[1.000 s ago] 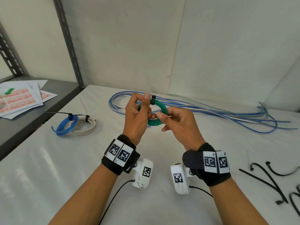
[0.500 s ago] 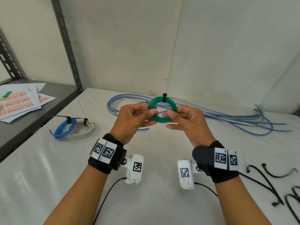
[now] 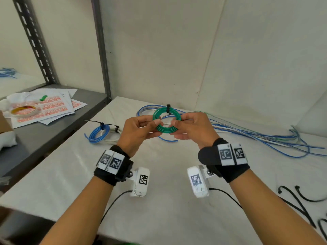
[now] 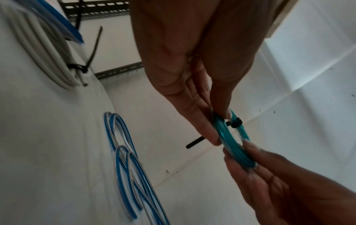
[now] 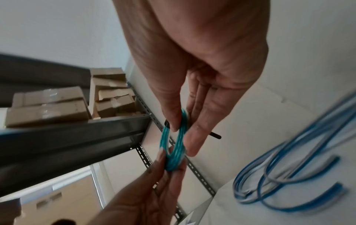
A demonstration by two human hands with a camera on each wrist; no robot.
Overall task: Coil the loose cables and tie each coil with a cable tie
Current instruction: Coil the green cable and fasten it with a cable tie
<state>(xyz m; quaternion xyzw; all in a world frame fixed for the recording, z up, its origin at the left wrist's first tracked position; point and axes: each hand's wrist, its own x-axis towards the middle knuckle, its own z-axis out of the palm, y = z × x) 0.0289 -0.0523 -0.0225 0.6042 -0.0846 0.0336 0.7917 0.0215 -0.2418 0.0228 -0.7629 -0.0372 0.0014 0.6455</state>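
A small green cable coil point(image 3: 167, 130) is held upright above the table between both hands. My left hand point(image 3: 156, 124) pinches its left side, thumb in front. My right hand point(image 3: 174, 123) pinches its right side. A black cable tie point(image 3: 168, 108) is cinched round the top of the coil. In the left wrist view the tie's head point(image 4: 236, 122) sits on the green coil point(image 4: 234, 146) and its tail point(image 4: 194, 142) sticks out behind my fingers. The right wrist view shows the same coil point(image 5: 174, 150) edge-on.
Long loose blue and white cables point(image 3: 251, 134) lie along the back of the white table point(image 3: 74, 174). A tied blue coil point(image 3: 98, 133) and white coil point(image 3: 113, 137) rest at the left. Loose black cable ties point(image 3: 300, 200) lie front right. A grey shelf point(image 3: 44, 135) holds papers and tape.
The hands spread apart and turned the green coil to face me, lifting it slightly; the tie head went from the upper left of the coil to its top.
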